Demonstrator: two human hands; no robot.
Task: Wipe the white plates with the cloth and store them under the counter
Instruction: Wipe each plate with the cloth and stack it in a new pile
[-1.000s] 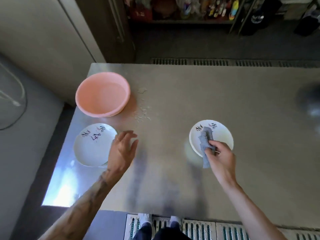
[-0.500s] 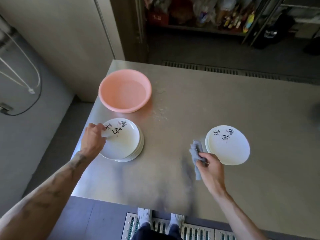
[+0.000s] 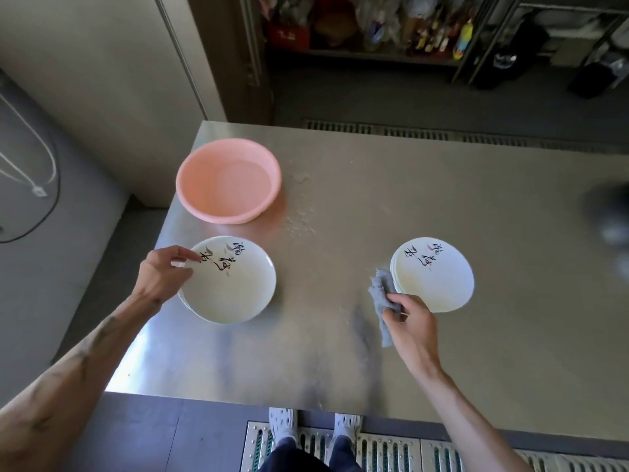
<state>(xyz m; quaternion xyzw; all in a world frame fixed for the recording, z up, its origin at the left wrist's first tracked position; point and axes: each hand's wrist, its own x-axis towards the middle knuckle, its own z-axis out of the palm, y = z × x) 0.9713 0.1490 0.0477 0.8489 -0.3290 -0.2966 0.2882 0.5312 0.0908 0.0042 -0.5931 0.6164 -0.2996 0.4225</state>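
Observation:
Two stacks of white plates with black brush lettering sit on the steel counter (image 3: 340, 352). My left hand (image 3: 160, 275) pinches the left rim of the top plate of the left stack (image 3: 231, 287), which looks slightly lifted. The right stack (image 3: 434, 272) lies flat near the middle right. My right hand (image 3: 413, 321) grips a crumpled grey cloth (image 3: 383, 294) just left of that stack, touching its edge.
A pink plastic basin (image 3: 228, 183) stands behind the left stack, with water drops (image 3: 299, 216) on the counter beside it. The counter's left edge runs close to my left hand. A metal floor grate (image 3: 391, 447) and my feet lie below the front edge.
My left hand went from beside the left stack to pinching its top plate's rim. My right hand drew the cloth off the right plate to its left edge. The view shifted.

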